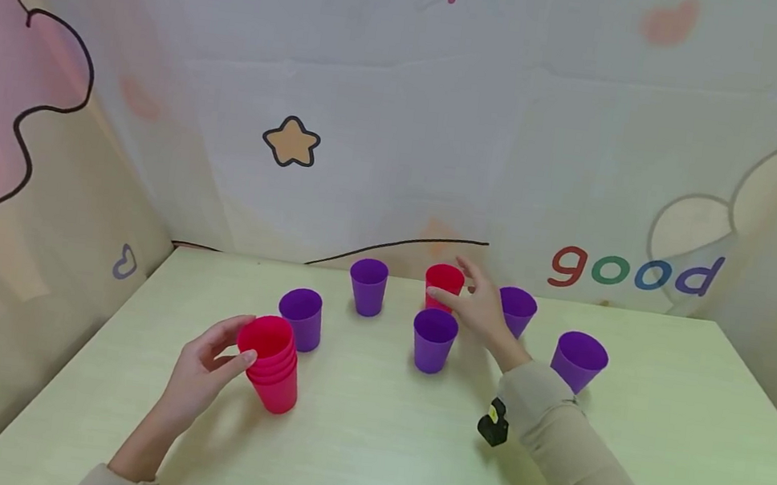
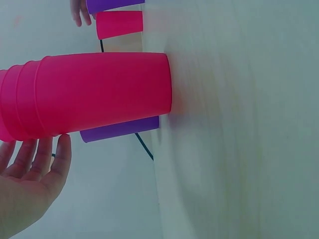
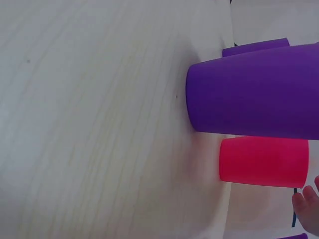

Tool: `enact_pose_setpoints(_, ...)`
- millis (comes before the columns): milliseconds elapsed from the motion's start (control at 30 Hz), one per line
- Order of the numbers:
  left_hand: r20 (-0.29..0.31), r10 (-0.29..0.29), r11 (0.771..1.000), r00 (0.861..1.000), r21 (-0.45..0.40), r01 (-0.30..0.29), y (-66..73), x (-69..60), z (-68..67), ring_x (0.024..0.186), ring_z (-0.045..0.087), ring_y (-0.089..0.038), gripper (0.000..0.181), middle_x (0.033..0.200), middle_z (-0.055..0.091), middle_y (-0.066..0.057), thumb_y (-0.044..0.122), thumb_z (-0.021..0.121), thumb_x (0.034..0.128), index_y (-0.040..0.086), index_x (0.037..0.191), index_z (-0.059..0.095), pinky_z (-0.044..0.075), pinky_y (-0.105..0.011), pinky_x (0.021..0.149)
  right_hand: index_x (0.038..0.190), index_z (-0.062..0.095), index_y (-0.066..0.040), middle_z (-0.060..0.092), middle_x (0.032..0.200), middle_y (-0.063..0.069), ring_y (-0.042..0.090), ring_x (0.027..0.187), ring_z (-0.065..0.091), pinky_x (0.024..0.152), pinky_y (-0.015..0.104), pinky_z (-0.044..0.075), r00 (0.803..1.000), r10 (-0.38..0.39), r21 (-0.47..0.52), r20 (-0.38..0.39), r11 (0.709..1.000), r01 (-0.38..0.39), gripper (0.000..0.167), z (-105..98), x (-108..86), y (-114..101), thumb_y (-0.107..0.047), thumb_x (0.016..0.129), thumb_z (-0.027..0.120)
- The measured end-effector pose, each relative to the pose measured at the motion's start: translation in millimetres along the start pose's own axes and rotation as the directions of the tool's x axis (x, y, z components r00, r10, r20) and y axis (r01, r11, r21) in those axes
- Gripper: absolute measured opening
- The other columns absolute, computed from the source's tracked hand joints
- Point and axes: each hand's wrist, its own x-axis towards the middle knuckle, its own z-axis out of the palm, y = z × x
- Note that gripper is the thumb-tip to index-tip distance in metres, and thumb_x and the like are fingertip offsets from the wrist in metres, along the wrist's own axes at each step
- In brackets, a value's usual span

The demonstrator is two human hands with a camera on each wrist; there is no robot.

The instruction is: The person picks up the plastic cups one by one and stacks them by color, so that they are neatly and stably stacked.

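Observation:
A stack of several red cups [image 1: 275, 378] stands on the table at the left of the head view. My left hand [image 1: 198, 369] holds it near the top, with the thumb at the front of the rim and the fingers at its left side. One single red cup [image 1: 443, 282] is upright at the back of the table. Around it, my right hand [image 1: 479, 302] has its thumb in front and its other fingers spread behind the rim. In the right wrist view, the fingertips [image 3: 305, 199] lie close beside that red cup's rim; contact is unclear.
Several purple cups stand upright: one behind the stack [image 1: 301, 321], one at the back [image 1: 368, 289], one before the single red cup [image 1: 433, 343], one partly behind my right hand [image 1: 518, 311] and one farther right [image 1: 578, 361]. A printed cloth [image 1: 390, 113] hangs behind the table.

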Motion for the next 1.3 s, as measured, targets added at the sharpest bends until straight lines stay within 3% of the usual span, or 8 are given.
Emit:
enact_pose_setpoints(333, 0.000, 0.011, 1.000, 1.000, -0.002, -0.011, 1.1, -1.3, -2.9, 0.102, 0.051, -0.009, 0.046, 0.120, 0.051, -0.011, 0.009, 0.062, 0.0861, 0.001, 0.128, 0.046, 0.049, -0.023, 0.077, 0.143, 0.025, -0.010, 0.030, 0.143, 0.015, 0.037, 0.126, 0.033, 0.096, 0.049, 0.036, 0.999, 0.033, 0.014, -0.013, 0.999, -0.033, 0.084, 8, 12.1, 6, -0.034, 0.077, 0.071)
enact_pose_setpoints(767, 0.007, 0.013, 1.000, 1.000, -0.002, -0.013, -0.2, -0.2, -2.0, 0.102, 0.051, -0.008, 0.046, 0.118, 0.052, -0.005, 0.010, 0.062, 0.0862, 0.002, 0.128, 0.046, 0.049, -0.023, 0.077, 0.142, 0.029, -0.008, 0.033, 0.142, 0.015, 0.034, 0.125, 0.034, 0.098, 0.044, 0.035, 0.995, 0.089, 0.037, -0.039, 0.995, -0.088, 0.078, 11, 18.9, 9, -0.016, 0.077, 0.071)
enact_pose_setpoints(1300, 0.007, 0.004, 1.000, 1.000, 0.000, -0.004, 0.2, 0.5, -0.9, 0.103, 0.051, -0.008, 0.046, 0.121, 0.050, -0.011, 0.010, 0.062, 0.0864, 0.002, 0.129, 0.046, 0.049, -0.023, 0.077, 0.139, 0.037, -0.010, 0.040, 0.136, 0.014, 0.032, 0.119, 0.041, 0.091, 0.043, 0.043, 0.991, 0.114, 0.031, -0.070, 0.993, -0.112, 0.070, 6, 11.0, -5, -0.024, 0.079, 0.071)
